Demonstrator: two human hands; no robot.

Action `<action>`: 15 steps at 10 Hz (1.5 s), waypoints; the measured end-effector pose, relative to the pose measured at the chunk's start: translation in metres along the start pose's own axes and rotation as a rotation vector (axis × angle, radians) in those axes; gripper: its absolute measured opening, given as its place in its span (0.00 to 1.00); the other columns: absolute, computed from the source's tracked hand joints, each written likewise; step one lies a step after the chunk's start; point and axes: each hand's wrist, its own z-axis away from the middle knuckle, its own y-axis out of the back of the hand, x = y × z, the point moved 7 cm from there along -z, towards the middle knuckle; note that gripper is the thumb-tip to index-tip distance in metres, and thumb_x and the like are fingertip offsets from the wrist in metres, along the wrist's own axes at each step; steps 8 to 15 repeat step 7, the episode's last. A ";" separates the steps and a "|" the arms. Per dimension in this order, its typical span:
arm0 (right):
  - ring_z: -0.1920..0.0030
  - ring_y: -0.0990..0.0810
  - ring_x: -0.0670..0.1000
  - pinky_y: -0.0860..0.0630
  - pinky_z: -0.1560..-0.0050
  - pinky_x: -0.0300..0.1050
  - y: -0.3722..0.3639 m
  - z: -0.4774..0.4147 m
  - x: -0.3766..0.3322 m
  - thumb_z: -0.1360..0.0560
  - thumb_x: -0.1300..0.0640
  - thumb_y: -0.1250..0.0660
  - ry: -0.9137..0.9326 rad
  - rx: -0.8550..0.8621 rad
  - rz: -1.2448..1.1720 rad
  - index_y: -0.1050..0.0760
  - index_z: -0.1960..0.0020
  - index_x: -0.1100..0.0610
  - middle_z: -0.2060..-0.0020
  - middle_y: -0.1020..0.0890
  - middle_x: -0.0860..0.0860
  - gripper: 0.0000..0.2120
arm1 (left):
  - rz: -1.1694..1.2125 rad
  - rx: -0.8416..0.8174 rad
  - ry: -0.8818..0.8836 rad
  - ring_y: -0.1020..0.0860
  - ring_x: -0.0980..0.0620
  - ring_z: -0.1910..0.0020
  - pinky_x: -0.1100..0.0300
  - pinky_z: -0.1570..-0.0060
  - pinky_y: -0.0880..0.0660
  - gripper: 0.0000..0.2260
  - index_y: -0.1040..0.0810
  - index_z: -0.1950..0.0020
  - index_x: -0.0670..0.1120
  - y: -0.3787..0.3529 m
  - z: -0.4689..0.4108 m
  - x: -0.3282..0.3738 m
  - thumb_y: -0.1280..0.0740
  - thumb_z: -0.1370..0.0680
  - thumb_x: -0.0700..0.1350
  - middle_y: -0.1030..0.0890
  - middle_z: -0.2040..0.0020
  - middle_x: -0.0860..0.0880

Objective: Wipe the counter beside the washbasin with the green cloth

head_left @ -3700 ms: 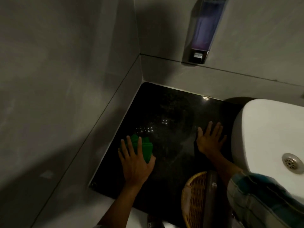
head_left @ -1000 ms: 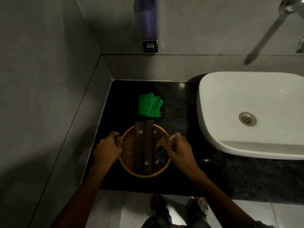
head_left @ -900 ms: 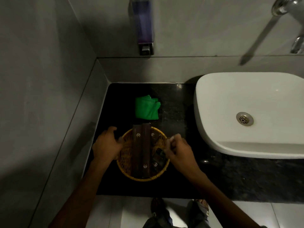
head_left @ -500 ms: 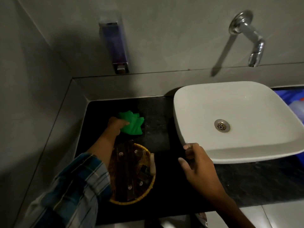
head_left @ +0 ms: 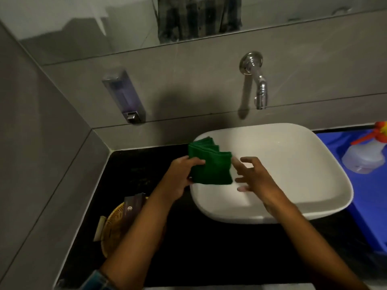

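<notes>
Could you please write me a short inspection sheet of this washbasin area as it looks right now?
Surface: black counter, dark and glossy.
Job's things: green cloth, folded, held above the washbasin rim.
Clutter: wicker basket at the counter's left; spray bottle on a blue tray.
Hands: left hand grips the cloth; right hand open beside it.
Cables: nothing seen.
Surroundings: soap dispenser, tap, mirror.

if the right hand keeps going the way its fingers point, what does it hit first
Most likely the green cloth held in the left hand: the right hand has its fingers spread toward the cloth's near edge, above the washbasin. Depth is uncertain.
</notes>
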 end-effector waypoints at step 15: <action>0.48 0.18 0.64 0.26 0.52 0.50 0.437 0.039 0.146 0.27 0.59 0.28 -0.169 0.451 0.747 0.37 0.32 0.59 0.52 0.18 0.62 0.28 | -1.317 -0.418 -0.439 0.24 0.34 0.39 0.43 0.43 0.27 0.28 0.44 0.25 0.51 -0.490 0.046 -0.146 0.36 0.22 0.45 0.23 0.37 0.36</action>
